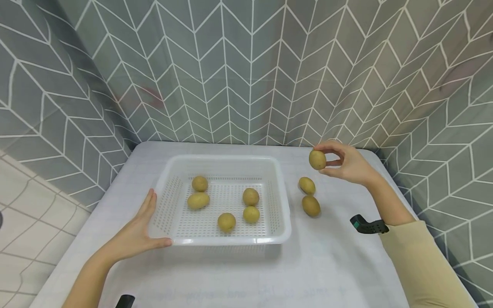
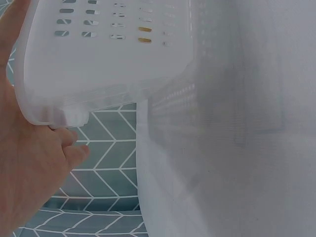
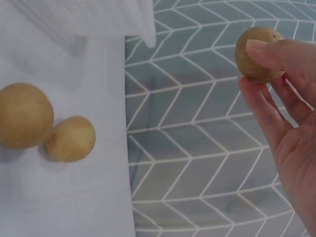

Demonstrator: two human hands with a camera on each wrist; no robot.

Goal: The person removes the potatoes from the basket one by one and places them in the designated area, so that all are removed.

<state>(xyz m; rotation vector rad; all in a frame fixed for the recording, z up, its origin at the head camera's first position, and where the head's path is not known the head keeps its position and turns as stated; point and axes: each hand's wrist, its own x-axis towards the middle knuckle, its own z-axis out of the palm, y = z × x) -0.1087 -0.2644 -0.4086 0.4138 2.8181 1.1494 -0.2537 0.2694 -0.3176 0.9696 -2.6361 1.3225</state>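
your right hand point(image 1: 346, 164) pinches one potato point(image 1: 317, 160) between thumb and fingertips, to the right of the white basket point(image 1: 231, 241); that hold likely suits its small round shape. your left hand point(image 1: 135, 233) spreads wide at the basket's left end, thumb by the near corner, seemingly to steady it. five potatoes point(image 1: 227, 222) sit inside; two loose potatoes point(image 1: 311, 206) lie on the table point(image 1: 327, 265), near the basket's right end.
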